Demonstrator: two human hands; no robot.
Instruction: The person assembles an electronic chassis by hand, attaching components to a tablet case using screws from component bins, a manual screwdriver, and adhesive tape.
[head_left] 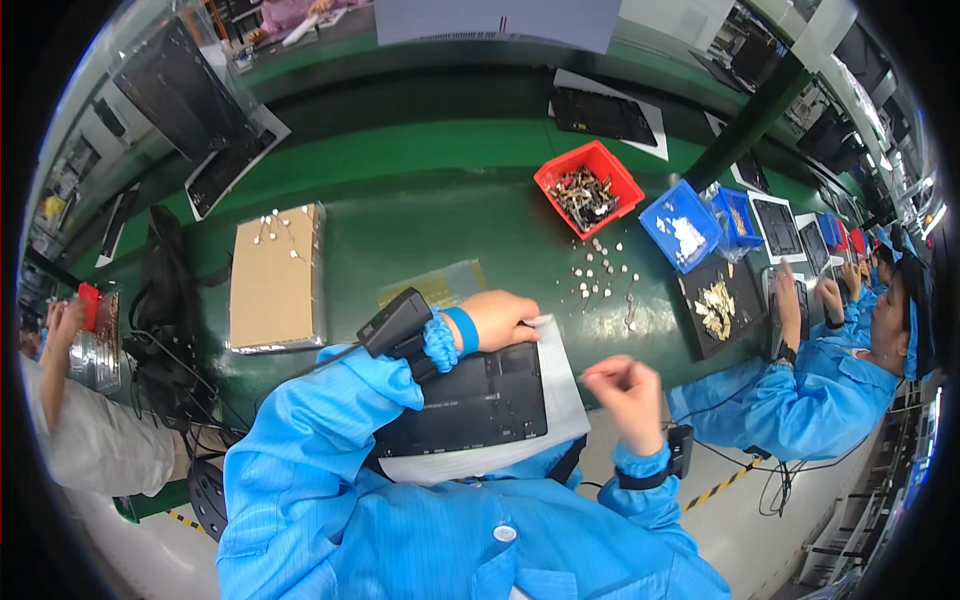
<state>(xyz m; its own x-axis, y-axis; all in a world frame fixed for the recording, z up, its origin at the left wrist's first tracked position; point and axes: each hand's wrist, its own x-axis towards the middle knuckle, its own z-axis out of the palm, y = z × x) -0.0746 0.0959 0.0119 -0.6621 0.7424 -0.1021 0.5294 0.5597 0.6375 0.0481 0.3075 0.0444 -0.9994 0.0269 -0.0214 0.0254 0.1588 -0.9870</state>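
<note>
A flat black plastic casing [465, 405] lies on a white foam sheet [565, 385] close in front of my body. My left hand [490, 320] reaches across its far edge, fingers curled over the far right corner of the casing and sheet. To the right of the sheet, my right hand [632, 400] is raised with thumb and fingertips pressed together. Whatever is between those fingertips is too small to make out. A yellowish transparent film [430, 285] lies on the green bench just beyond my left hand.
Beyond stand a red bin [630, 190] of small dark parts and a blue bin [655, 225] with white pieces. Small white bits [597, 270] lie scattered nearby. A cardboard-topped stack [270, 285] sits left. At right, a co-worker's blue sleeve [825, 400] is close.
</note>
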